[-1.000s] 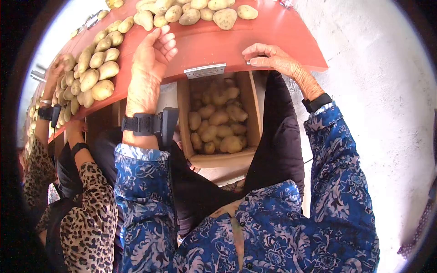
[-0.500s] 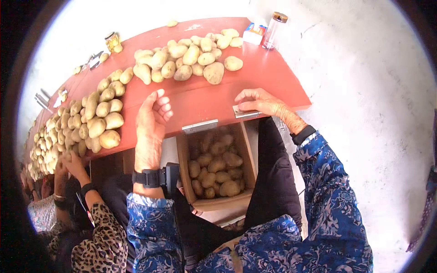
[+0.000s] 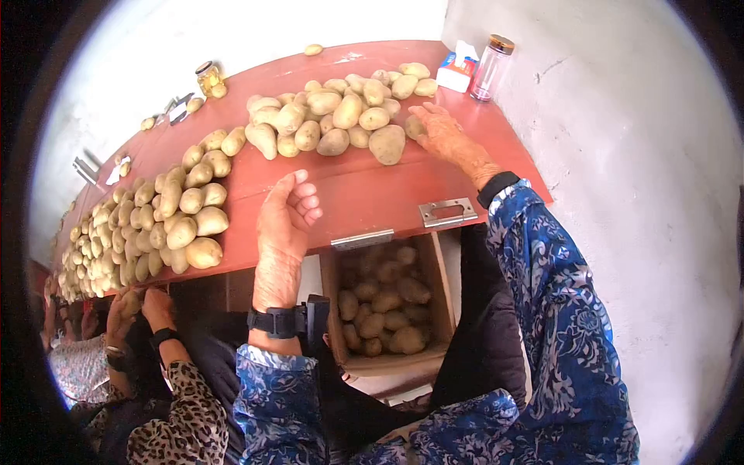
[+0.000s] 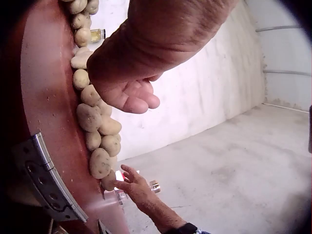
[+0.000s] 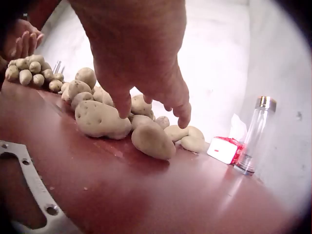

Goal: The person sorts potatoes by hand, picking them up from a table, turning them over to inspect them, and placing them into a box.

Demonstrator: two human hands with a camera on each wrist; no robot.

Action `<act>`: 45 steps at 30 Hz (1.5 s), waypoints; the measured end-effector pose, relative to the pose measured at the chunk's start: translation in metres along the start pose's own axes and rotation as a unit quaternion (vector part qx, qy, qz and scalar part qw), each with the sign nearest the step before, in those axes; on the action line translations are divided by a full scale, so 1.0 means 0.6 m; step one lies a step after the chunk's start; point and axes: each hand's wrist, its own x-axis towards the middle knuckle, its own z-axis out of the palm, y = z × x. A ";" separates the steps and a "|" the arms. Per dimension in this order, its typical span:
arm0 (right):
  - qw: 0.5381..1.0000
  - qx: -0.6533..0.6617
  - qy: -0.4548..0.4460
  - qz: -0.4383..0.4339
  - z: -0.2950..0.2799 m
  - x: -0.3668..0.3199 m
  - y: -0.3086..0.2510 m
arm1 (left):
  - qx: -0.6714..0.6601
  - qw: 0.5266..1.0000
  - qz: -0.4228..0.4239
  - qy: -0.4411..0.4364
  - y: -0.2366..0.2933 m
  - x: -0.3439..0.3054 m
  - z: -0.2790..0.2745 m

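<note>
The right hand (image 3: pixel 446 139) hung over a potato (image 5: pixel 154 142) at the right end of the far potato pile (image 3: pixel 349 112), its fingers loosely parted, gripping nothing; contact was unclear. The left hand (image 3: pixel 285 225), empty with fingers loosely curled, hovered over the red table (image 3: pixel 341 182), right of the left potato pile (image 3: pixel 182 232). A tissue pack (image 3: pixel 456 74) and lidded bottle (image 3: pixel 490 71) stood far right.
</note>
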 end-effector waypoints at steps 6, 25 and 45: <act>0.998 -0.019 -0.062 0.026 0.045 0.039 0.017 | -0.006 1.000 -0.003 -0.002 -0.004 0.000 0.006; 0.884 0.419 0.071 0.194 0.053 -0.006 0.037 | -0.016 1.000 -0.004 -0.016 -0.001 -0.005 -0.002; 0.896 0.377 -0.232 -0.014 -0.028 -0.209 -0.127 | 0.024 0.998 -0.009 -0.065 -0.005 0.009 -0.010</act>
